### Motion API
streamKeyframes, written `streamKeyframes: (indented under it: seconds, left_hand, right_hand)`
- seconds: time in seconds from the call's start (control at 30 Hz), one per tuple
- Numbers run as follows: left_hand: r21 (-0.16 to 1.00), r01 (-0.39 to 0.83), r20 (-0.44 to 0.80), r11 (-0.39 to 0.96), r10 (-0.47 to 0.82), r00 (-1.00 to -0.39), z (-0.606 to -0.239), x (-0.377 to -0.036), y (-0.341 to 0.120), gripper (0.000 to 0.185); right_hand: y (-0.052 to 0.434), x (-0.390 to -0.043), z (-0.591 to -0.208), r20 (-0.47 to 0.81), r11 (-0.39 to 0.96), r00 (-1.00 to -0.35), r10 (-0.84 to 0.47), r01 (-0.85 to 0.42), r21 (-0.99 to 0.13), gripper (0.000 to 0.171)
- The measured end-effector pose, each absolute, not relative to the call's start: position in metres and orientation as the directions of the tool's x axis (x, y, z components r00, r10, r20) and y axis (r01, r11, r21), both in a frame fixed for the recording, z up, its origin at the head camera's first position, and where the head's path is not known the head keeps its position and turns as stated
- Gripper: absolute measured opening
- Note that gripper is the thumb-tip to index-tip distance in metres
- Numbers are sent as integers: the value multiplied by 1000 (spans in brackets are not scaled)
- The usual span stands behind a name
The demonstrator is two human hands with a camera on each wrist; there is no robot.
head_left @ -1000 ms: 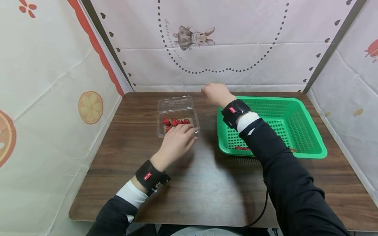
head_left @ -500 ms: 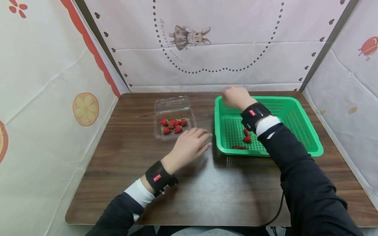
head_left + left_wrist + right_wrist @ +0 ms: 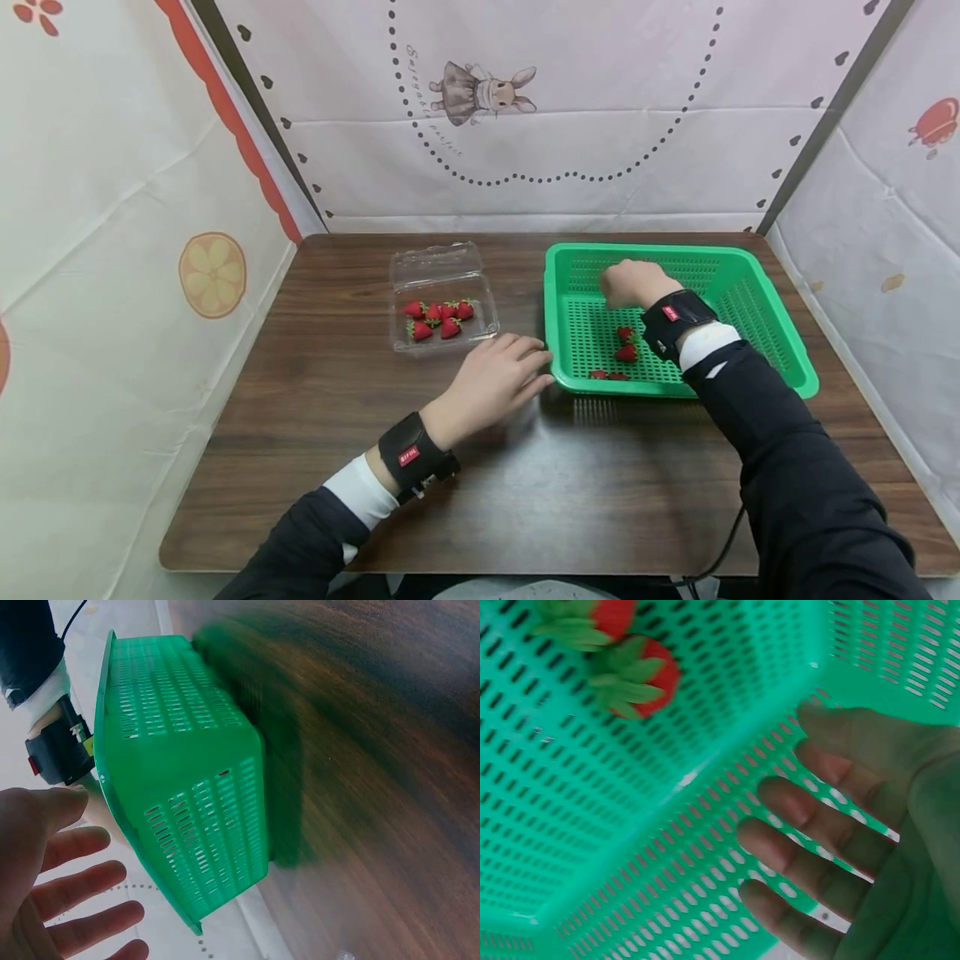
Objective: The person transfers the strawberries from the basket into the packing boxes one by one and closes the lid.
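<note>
A green plastic basket [image 3: 780,333] stands on the right half of the table, with several strawberries [image 3: 626,353] inside on its floor. Over the back left part of the basket is my right hand [image 3: 637,285]; in the right wrist view its fingers [image 3: 795,847] are loosely bent and hold nothing, near a perforated wall. My left hand [image 3: 498,375] reaches to the basket's front left corner, fingertips right at the rim, its fingers [image 3: 82,889] spread and relaxed. Left of the basket lies a clear plastic clamshell box [image 3: 397,333], lid folded back, with several strawberries [image 3: 450,327] in it.
The brown wooden table [image 3: 300,467] has white patterned cloth [image 3: 600,75] hanging behind it and at both sides. A black cable [image 3: 723,550] hangs by the right sleeve at the table's front edge.
My right hand has moved from behind the gap between box and basket to over the basket. My left hand has left the clamshell box and moved right to the basket's corner.
</note>
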State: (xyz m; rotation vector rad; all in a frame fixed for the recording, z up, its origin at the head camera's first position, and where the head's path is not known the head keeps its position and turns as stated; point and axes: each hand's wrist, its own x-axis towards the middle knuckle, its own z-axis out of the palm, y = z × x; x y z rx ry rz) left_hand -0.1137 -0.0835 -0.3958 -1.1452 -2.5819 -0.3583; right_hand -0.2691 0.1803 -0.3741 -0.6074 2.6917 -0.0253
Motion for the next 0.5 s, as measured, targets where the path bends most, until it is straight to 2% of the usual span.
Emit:
streamKeyframes:
  seconds: [0.23, 0.5]
  left_hand:
    - [116, 755, 335, 645, 690, -641, -398, -111, -83, 37]
    - [132, 765, 313, 631, 705, -636, -401, -111, -82, 40]
  right_hand:
    - [188, -257, -386, -489, 929, -793, -363, -349, -124, 20]
    - [194, -249, -396, -532, 938, -773, -346, -287, -193, 13]
